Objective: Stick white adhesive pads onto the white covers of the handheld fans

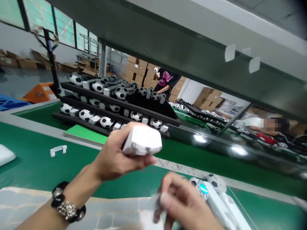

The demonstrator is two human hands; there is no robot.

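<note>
My left hand wraps round a white boxy plastic piece, its flat end turned toward me; the rest of it is hidden behind that end. Lower and to the right, my right hand is closed in a pinch on a small pale label, blurred by motion. Beneath both hands lies a sheet of pale grey labels. Beside my right hand lie white handheld devices with long handles and football-patterned heads.
Black trays of football-patterned devices stand stacked across the bench. A bright green board, a small white bracket and a white part lie at left. A grey shelf hangs overhead. Two other people are beyond.
</note>
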